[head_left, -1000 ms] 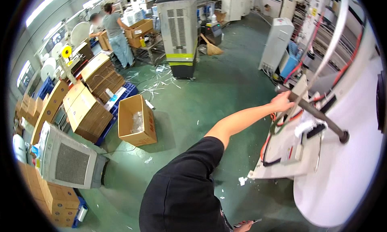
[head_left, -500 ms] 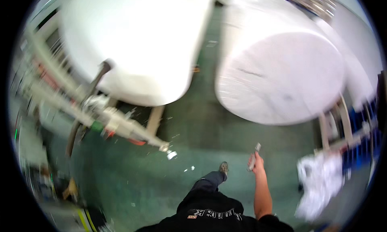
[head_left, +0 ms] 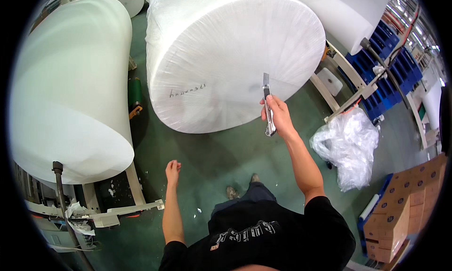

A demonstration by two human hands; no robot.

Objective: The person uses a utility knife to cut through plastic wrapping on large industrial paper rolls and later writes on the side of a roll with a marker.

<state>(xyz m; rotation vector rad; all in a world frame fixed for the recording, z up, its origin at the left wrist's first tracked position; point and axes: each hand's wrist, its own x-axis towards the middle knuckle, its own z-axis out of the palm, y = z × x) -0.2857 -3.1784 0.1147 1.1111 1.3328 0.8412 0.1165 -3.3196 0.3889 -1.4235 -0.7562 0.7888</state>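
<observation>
My right hand (head_left: pixel 281 116) is closed round the handle of a utility knife (head_left: pixel 268 106) with its blade extended. The blade points away from me, in front of the lower right part of a big white roll (head_left: pixel 212 49) wrapped in clear film. Whether the blade touches the film I cannot tell. Dark handwriting marks the roll's round end. My left hand (head_left: pixel 173 172) hangs lower left, fingers curled in and nothing visible in them, over the green floor.
Another huge white roll (head_left: pixel 70 92) rests on a frame at the left, with a metal shaft (head_left: pixel 60 191) at its end. To the right lie crumpled clear film (head_left: pixel 351 143), blue pallets (head_left: pixel 381 78) and stacked cardboard boxes (head_left: pixel 400 209). White scraps dot the floor.
My view has turned right and I am nearer the wrapped roll. My right hand has raised the utility knife up to its end. My left hand has come into view.
</observation>
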